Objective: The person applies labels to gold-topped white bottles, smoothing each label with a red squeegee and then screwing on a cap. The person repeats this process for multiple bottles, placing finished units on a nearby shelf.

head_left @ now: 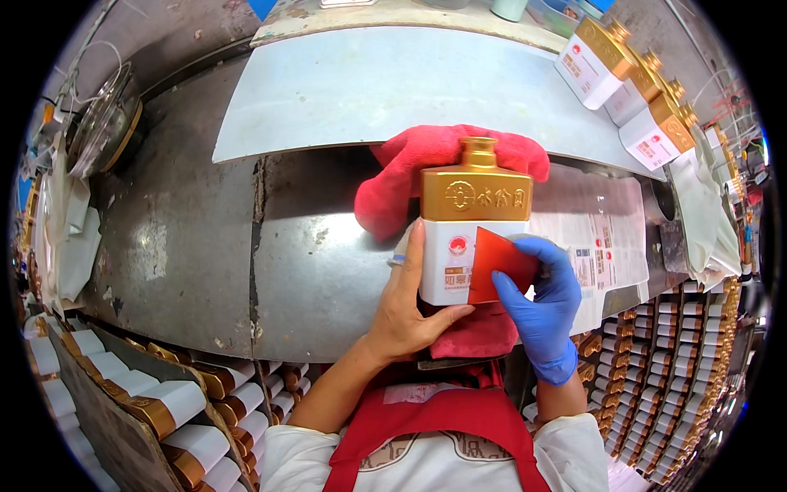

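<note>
A flat rectangular bottle [447, 242], white below with a gold embossed shoulder and neck, is propped on a red cloth [389, 201]. My bare left hand [410, 303] grips its lower left side, fingers along the edge and thumb at the bottom corner. In a blue glove, my right hand [545, 299] pinches a red-orange card-like scraper [498, 264] between thumb and fingers. The scraper lies against the right half of the white front and covers part of the printing there. More of the red cloth shows below the bottle.
Several similar bottles [594, 61] stand at the far right of a pale board [352, 90]. Right of the bottle lies a printed sheet [615, 221] on the metal table [180, 221]. Racks of bottles [668, 361] flank me on both sides. A glass-lidded pan [111, 119] is at the far left.
</note>
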The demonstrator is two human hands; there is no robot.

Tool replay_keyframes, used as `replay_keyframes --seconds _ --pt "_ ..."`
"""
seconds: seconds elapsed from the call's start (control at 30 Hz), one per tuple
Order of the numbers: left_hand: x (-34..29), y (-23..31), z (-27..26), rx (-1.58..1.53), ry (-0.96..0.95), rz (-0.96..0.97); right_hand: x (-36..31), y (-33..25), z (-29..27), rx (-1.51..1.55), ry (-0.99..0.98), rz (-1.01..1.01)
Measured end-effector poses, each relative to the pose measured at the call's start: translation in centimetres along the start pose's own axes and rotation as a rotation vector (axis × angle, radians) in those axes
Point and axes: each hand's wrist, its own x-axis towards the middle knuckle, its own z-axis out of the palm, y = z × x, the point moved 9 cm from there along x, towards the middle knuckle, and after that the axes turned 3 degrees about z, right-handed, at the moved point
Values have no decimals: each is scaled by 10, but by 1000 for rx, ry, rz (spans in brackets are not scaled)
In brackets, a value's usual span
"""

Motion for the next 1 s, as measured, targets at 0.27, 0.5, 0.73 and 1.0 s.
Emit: replay_keyframes --seconds 0.27,0.5,0.73,1.0 --pt "-2 -6 3 -67 4 -28 1 2 0 -33 20 15" --pt "-1 -1 2 60 -17 14 1 -3 3 -66 35 25" --pt "-2 -2 3 25 -68 -35 0 -6 4 -44 41 48" --pt "3 1 0 -402 -17 -107 4 0 -37 186 217 60"
